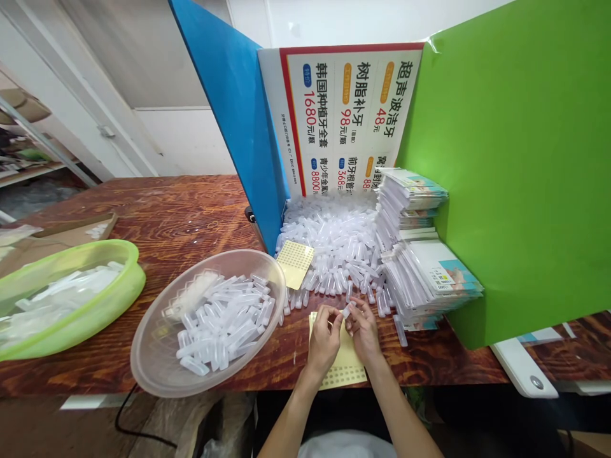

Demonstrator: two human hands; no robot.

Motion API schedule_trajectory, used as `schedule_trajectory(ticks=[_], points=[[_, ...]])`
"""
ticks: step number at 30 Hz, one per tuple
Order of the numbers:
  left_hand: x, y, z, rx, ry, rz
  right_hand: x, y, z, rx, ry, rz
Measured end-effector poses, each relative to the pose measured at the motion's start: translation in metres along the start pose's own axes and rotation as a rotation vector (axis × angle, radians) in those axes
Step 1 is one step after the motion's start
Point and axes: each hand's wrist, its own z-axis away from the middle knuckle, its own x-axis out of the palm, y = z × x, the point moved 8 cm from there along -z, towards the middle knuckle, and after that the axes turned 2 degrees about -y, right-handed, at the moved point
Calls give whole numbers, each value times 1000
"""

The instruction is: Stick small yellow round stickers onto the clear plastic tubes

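My left hand (325, 338) and my right hand (363, 329) meet near the table's front edge, their fingertips pinched on a small translucent plastic tube (347, 310). Fingers partly cover the tube. Beneath them lies a pale yellow sheet of small stickers (344, 376), partly hidden by the hands. Just beyond, a large heap of similar capped tubes (329, 235) spreads over the table. Another yellow sticker sheet (294, 262) rests on the heap's left side. One loose tube (400, 331) lies right of my right hand.
A clear plastic basin (157, 356) of tubes stands left, with a green basin (136, 270) of translucent items farther left. Stacked printed cards (420, 273) rise on the right. Blue (229, 108), printed (353, 121) and green boards (520, 172) wall in the heap.
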Motion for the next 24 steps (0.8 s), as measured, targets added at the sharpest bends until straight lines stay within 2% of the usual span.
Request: schedule_trajectory(ticks=[7, 15, 21, 24], points=[[-1, 1, 0, -1, 16, -17, 0, 1, -1, -4, 1, 4], [-6, 10, 1, 80, 65, -88, 0, 1, -1, 14, 7, -15], [-9, 3, 1, 51, -44, 49, -1, 2, -1, 20, -1, -6], [-10, 0, -1, 30, -55, 94, 1, 4, -1, 24, -22, 5]])
